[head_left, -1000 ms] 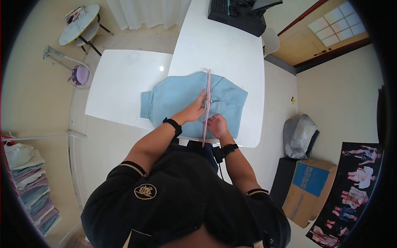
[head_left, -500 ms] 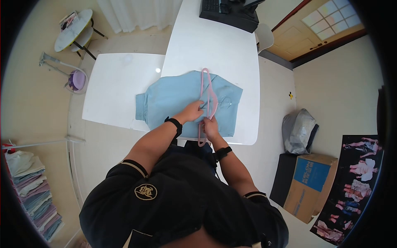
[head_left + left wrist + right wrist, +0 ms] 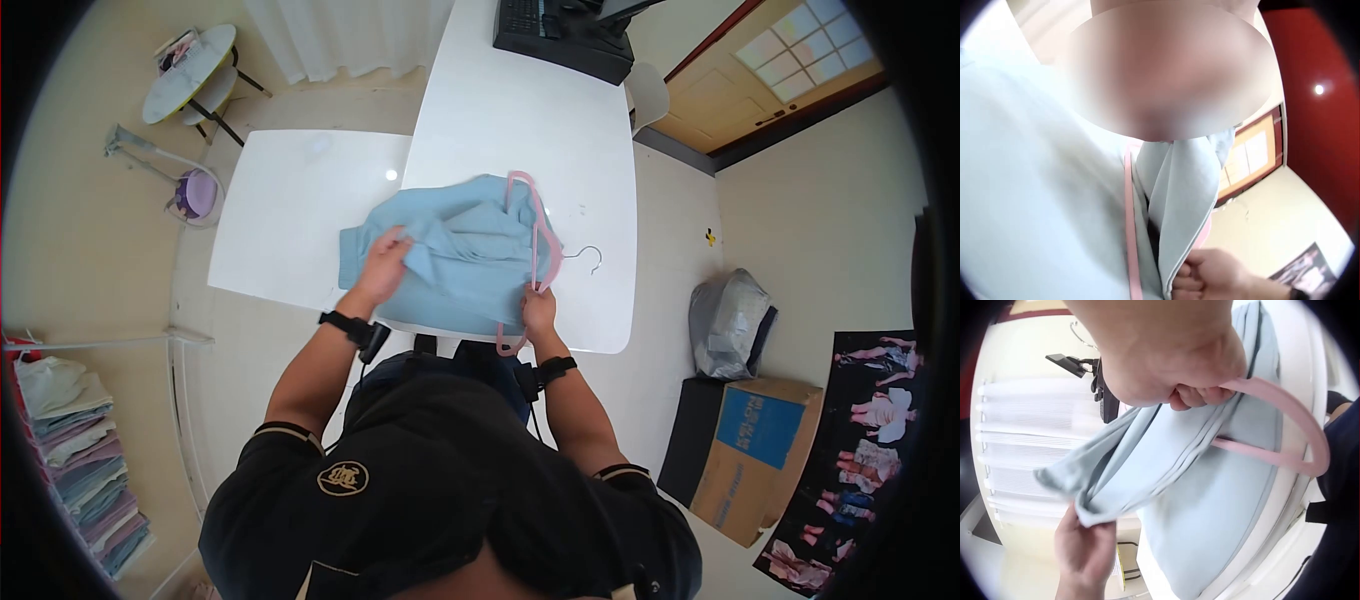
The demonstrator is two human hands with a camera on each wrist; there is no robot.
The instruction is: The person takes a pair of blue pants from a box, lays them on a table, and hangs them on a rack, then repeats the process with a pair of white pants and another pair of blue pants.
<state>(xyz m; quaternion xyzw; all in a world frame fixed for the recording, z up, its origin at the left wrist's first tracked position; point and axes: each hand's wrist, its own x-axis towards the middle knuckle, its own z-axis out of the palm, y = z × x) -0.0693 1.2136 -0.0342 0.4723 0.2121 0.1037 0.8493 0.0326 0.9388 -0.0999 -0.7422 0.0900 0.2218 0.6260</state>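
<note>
Light blue cloth trousers or a similar garment [image 3: 450, 300] lie on the white table, with an upper layer folded and lifted toward the left. My left hand [image 3: 384, 265] pinches the edge of that layer; in the right wrist view the left hand [image 3: 1087, 550] holds it up between thumb and fingers. The pink hanger [image 3: 551, 250] lies across the garment's right part, its metal hook pointing right. My right hand [image 3: 538, 308] grips the hanger's bar together with cloth, its fingers curled in the right wrist view [image 3: 1200, 394]. The left wrist view is partly blurred.
Black computer equipment [image 3: 560, 45] stands at the white table's [image 3: 300, 200] far end. A cardboard box [image 3: 755, 460] and a grey bag [image 3: 730, 325] are on the floor at right. Stacked clothes [image 3: 90, 470] hang at lower left, and a small round table [image 3: 190, 80] stands at upper left.
My left hand has moved left, drawing the garment's upper layer with it. The hanger has shifted right and turned flat, its hook now past the cloth, with my right hand still on it.
</note>
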